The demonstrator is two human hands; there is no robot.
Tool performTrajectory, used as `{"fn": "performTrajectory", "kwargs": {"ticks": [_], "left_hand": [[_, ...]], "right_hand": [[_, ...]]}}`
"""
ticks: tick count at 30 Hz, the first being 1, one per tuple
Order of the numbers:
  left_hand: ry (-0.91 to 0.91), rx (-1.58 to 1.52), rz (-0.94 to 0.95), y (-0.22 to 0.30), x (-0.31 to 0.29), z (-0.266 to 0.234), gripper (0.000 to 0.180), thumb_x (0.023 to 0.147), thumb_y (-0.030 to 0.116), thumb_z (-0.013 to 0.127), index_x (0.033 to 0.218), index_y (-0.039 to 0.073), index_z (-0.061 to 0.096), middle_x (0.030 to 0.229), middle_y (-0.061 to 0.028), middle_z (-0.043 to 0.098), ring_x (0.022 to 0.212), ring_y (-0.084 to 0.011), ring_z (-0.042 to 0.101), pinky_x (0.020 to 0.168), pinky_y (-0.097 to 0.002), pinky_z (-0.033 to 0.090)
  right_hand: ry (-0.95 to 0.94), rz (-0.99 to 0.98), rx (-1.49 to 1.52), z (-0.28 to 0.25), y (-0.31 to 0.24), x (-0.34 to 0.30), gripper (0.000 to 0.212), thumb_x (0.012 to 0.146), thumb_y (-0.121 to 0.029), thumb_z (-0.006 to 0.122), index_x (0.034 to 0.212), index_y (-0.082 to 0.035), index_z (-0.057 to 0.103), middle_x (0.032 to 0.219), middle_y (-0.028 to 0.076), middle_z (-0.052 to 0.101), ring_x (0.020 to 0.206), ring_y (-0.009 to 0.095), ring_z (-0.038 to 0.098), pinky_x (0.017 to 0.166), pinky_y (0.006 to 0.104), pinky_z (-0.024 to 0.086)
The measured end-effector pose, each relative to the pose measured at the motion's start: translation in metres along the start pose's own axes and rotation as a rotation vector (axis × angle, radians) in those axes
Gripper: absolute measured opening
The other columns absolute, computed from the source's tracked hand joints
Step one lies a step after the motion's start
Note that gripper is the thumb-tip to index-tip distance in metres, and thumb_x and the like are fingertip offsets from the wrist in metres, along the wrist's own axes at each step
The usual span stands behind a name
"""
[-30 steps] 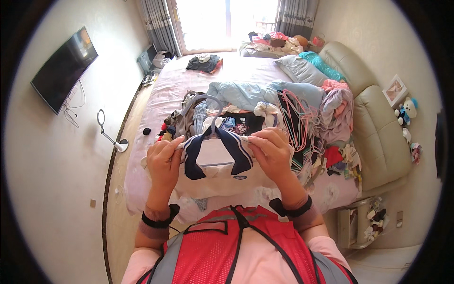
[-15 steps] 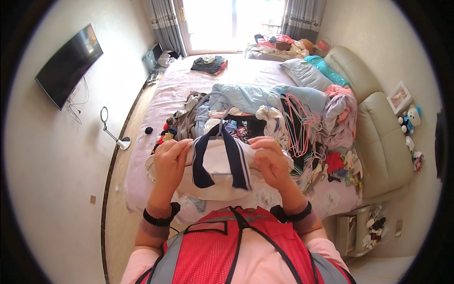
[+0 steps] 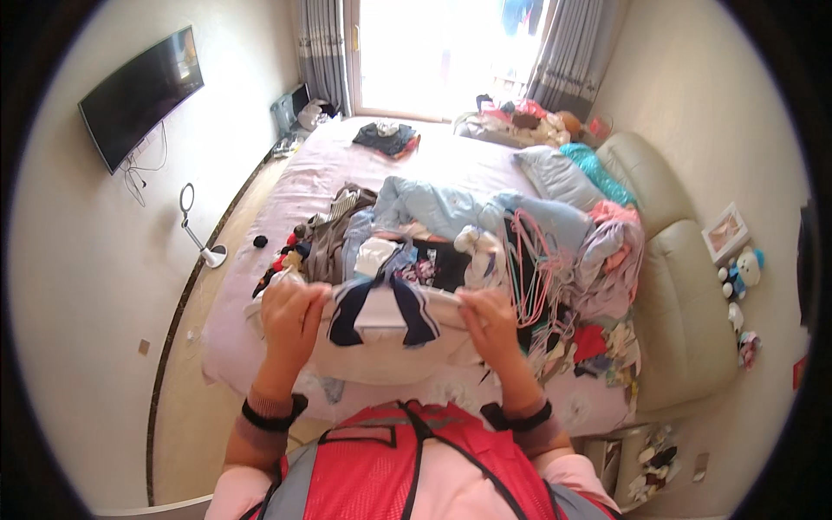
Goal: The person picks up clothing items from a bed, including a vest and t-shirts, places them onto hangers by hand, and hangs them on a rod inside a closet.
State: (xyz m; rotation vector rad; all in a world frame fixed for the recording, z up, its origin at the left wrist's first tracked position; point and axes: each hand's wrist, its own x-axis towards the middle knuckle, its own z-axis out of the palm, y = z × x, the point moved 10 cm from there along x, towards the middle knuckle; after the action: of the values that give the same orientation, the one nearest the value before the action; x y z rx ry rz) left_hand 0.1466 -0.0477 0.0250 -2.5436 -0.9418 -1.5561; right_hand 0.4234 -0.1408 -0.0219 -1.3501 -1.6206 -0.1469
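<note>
A white top (image 3: 381, 362) with a navy, white-striped sailor collar (image 3: 416, 312) is stretched between my two hands above the near part of the bed. My left hand (image 3: 293, 325) pinches the fabric on the left of the collar. On the right, my right hand (image 3: 492, 322) grips the other shoulder in the same way. A grey-blue curved piece, perhaps a hanger hook, rises at the top of the collar. Just beyond lies a heap of clothes, with grey-brown garments (image 3: 328, 243) on its left and a black printed one (image 3: 449, 264) in the middle.
Pink and white hangers (image 3: 542, 269) lie tangled right of the heap, beside a light blue quilt (image 3: 433, 208). Folded dark clothes (image 3: 384, 139) rest on the far bed. A beige padded headboard (image 3: 685, 295) borders the right; a white ring-topped stand (image 3: 213, 256) is at left.
My hands have pulled the white top wider and more level, and the collar sits lower and flatter. The curved grey piece has dropped. The whole view has shifted slightly.
</note>
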Motion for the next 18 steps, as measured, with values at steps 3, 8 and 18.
{"fn": "performTrajectory", "kwargs": {"ticks": [3,8,18], "left_hand": [[0.019,0.025,0.001,0.016,-0.011,-0.006,0.005,0.081,0.007,0.069,0.086,0.007,0.069,0.073,-0.0046,0.060,0.070,-0.0246,0.055,0.067,-0.0365,0.039],[-0.026,0.081,-0.127,-0.001,-0.044,-0.012,0.023,0.077,0.011,0.073,0.098,0.004,0.065,0.088,-0.0105,0.062,0.083,-0.0305,0.056,0.078,-0.0392,0.040],[0.025,-0.491,-0.848,-0.168,-0.214,0.009,0.095,0.067,0.022,0.086,0.142,-0.001,0.032,0.133,-0.0150,0.052,0.123,-0.0280,0.049,0.108,-0.0448,0.033]], "right_hand": [[-0.051,0.003,-0.006,0.010,0.004,-0.004,0.018,0.077,-0.001,0.069,0.094,-0.003,0.069,0.084,0.012,0.066,0.077,0.030,0.060,0.071,0.0372,0.045],[-0.043,-0.060,0.056,0.017,0.002,0.005,0.016,0.075,-0.003,0.072,0.091,-0.005,0.071,0.077,0.008,0.064,0.071,0.026,0.058,0.065,0.0357,0.042],[0.104,-0.097,0.053,0.014,-0.031,0.036,0.014,0.073,0.000,0.072,0.087,-0.001,0.069,0.076,0.008,0.066,0.069,0.021,0.055,0.065,0.0308,0.042]]}}
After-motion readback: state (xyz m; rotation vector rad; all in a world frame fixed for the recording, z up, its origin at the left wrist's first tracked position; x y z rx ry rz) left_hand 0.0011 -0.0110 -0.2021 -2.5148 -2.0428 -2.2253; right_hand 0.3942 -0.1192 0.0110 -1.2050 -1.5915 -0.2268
